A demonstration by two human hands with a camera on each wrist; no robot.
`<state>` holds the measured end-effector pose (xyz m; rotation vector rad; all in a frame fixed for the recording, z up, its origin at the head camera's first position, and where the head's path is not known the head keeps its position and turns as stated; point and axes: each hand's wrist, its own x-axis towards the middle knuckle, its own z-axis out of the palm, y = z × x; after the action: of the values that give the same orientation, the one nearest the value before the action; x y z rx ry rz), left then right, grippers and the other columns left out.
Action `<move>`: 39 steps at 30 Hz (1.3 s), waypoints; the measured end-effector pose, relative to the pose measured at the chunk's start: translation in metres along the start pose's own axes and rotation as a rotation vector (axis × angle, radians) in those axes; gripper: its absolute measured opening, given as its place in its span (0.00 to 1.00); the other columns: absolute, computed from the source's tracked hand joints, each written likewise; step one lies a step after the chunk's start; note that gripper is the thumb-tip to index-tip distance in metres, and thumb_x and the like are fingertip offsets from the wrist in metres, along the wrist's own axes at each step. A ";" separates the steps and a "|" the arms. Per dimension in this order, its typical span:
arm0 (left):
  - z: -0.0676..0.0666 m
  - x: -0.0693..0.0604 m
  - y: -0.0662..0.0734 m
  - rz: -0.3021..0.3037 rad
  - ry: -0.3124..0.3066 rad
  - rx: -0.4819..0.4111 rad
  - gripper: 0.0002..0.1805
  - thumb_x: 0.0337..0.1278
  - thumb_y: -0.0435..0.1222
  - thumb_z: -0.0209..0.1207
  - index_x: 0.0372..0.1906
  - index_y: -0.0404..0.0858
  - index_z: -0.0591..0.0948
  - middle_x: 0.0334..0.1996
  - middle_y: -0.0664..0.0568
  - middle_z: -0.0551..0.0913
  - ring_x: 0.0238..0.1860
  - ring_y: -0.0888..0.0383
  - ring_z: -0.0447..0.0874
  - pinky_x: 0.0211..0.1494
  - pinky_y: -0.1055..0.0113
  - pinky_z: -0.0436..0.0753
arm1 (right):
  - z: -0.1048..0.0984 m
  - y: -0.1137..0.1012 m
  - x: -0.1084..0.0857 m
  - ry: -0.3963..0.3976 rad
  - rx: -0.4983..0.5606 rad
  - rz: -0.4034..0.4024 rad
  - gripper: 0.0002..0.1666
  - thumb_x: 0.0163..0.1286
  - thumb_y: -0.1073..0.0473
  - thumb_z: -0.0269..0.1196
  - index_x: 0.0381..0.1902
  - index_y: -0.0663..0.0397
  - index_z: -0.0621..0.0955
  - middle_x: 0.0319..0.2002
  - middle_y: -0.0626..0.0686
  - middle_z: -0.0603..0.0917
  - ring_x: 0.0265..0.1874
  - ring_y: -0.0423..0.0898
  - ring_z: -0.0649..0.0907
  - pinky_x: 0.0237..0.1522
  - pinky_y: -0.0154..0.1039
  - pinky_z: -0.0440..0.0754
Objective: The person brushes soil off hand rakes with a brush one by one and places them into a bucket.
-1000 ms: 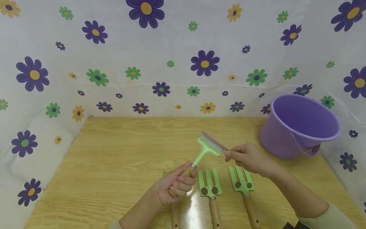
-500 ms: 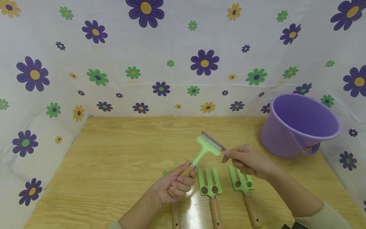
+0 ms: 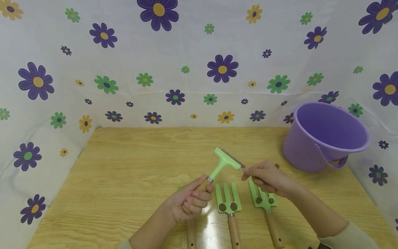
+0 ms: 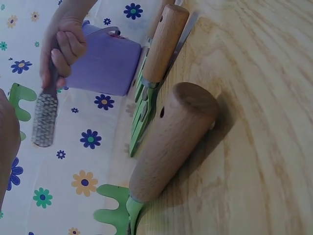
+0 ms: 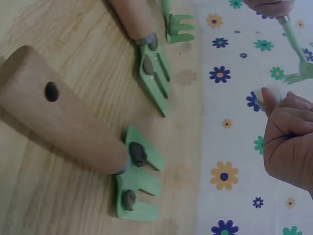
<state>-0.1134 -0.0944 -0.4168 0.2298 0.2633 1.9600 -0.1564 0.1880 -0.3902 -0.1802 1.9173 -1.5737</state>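
My left hand grips the wooden handle of a small hand rake, its green head tilted up to the right above the table. Between the fingers and thumb of my right hand is a brush with a brown handle and pale bristles. In the head view the brush lies along the far edge of the rake head, its bristles mostly hidden. Whether they touch the green head I cannot tell. Below the hands lie a middle garden fork and a right garden fork, each with two brown spots.
Another green tool with a wooden handle lies partly hidden under my left hand. A purple bucket stands at the right rear of the wooden table. A flower-printed cloth hangs behind and along both sides.
The brush has dropped behind the rake head, and its bristles, plainly seen before, are mostly out of sight. My right hand has tilted and lowered slightly. My left hand has stayed nearly still.
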 end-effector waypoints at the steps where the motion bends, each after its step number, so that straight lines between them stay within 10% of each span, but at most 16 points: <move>1: 0.001 0.000 0.000 0.001 0.003 0.003 0.28 0.74 0.52 0.28 0.34 0.40 0.76 0.16 0.62 0.68 0.12 0.73 0.61 0.11 0.88 0.60 | 0.000 0.001 0.001 0.004 -0.007 0.002 0.24 0.71 0.49 0.56 0.39 0.70 0.79 0.10 0.41 0.64 0.04 0.32 0.58 0.07 0.25 0.55; 31: -0.004 0.001 -0.001 -0.011 0.041 0.038 0.28 0.74 0.52 0.27 0.34 0.41 0.75 0.16 0.63 0.68 0.12 0.74 0.61 0.11 0.88 0.59 | 0.011 -0.029 -0.010 0.282 -0.146 -0.116 0.24 0.71 0.50 0.56 0.40 0.71 0.79 0.09 0.42 0.61 0.06 0.34 0.56 0.08 0.27 0.52; 39: -0.004 0.004 0.000 0.015 0.056 0.037 0.27 0.74 0.52 0.29 0.34 0.41 0.75 0.16 0.63 0.69 0.13 0.74 0.63 0.11 0.88 0.59 | 0.031 -0.035 -0.026 0.393 -0.485 -0.293 0.17 0.70 0.50 0.58 0.37 0.60 0.84 0.13 0.45 0.64 0.10 0.35 0.58 0.10 0.27 0.55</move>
<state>-0.1156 -0.0912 -0.4205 0.2012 0.3356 1.9800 -0.1291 0.1649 -0.3501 -0.3947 2.6691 -1.3614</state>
